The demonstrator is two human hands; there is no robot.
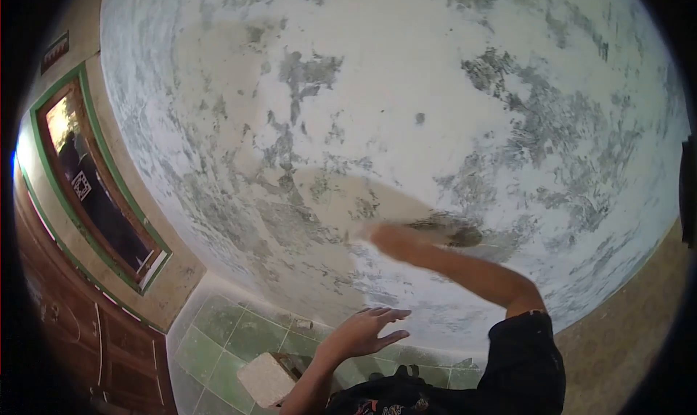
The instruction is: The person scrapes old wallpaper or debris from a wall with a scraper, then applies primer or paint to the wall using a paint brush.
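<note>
A large wall (392, 117) with patchy white and grey coating fills most of the view. My right hand (392, 242) is stretched out to the wall, at the edge of a beige patch (327, 190). Motion smears its fingers, and I cannot tell whether the pale blur at their tips is something held. Lower down, my left hand (367, 333) hangs in front of the base of the wall, fingers spread apart, nothing in it.
Green floor tiles (254, 335) run along the wall's foot. A pale block (267, 380) sits on them beside my left forearm, with a small chunk (303, 323) near the wall. At left are a green-framed window (98, 183) and a brown wooden door (72, 328).
</note>
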